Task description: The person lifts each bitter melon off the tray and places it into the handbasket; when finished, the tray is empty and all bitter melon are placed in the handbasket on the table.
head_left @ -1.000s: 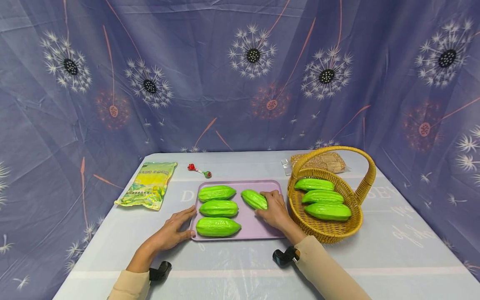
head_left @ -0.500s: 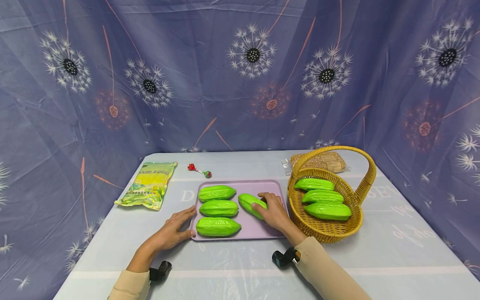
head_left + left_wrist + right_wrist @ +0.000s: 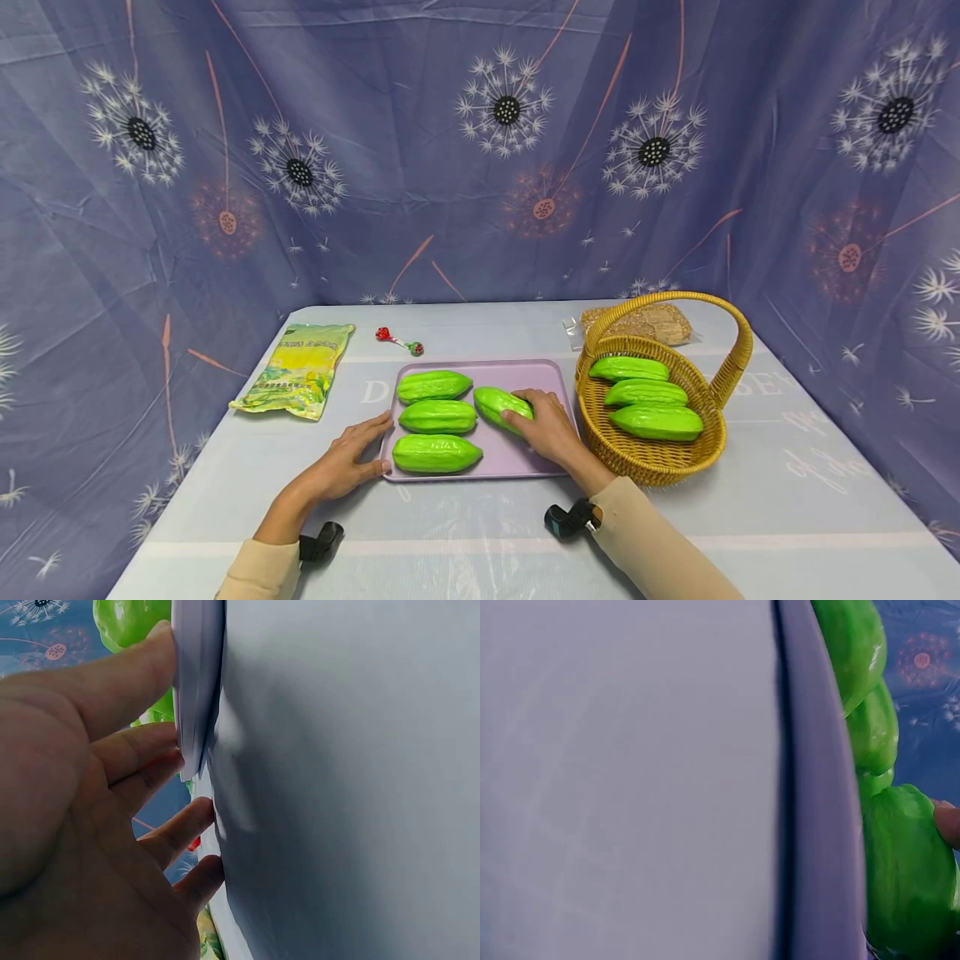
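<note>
My right hand grips the right end of a green ribbed fruit, like a star fruit, lying slanted over the right half of a lilac tray. In the right wrist view, a fingertip touches this fruit. Left of it, three similar fruits lie in a column on the tray. My left hand rests at the tray's left edge, fingers extended. In the left wrist view, its thumb touches the tray's rim and the other fingers are spread.
A yellow wicker basket with a tall handle stands right of the tray, three green fruits inside. Behind it lies a clear packet of brown food. A green-yellow bag and two wrapped lollipops lie at the back left.
The right hand has brought the slanted fruit slightly left and toward the front of the tray, its thumb now lying over the fruit. The left hand and the tray stay put.
</note>
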{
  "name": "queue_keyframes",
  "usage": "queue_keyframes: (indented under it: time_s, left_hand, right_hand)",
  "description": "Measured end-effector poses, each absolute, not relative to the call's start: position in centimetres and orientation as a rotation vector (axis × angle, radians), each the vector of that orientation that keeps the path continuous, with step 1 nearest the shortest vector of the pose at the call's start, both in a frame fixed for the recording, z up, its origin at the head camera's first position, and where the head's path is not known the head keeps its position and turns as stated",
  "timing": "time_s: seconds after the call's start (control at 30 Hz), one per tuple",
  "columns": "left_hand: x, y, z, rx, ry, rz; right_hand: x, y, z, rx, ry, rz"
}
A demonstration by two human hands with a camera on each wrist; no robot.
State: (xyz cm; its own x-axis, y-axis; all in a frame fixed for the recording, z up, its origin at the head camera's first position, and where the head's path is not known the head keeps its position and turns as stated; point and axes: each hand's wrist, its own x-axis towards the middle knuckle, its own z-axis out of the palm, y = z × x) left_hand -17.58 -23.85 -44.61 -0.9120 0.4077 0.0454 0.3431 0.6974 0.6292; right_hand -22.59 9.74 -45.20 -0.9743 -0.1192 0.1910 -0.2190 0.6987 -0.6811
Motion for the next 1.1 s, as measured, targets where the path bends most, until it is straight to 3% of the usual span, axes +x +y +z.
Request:
queue_keyframes:
  time_s: [1.1]
  left_hand:
    - [-17.5, -23.9, -44.7, 0.648, 2.824, 1.004]
  right_hand:
    - [-18.2, 12.7, -39.6, 0.547, -2.567, 1.151]
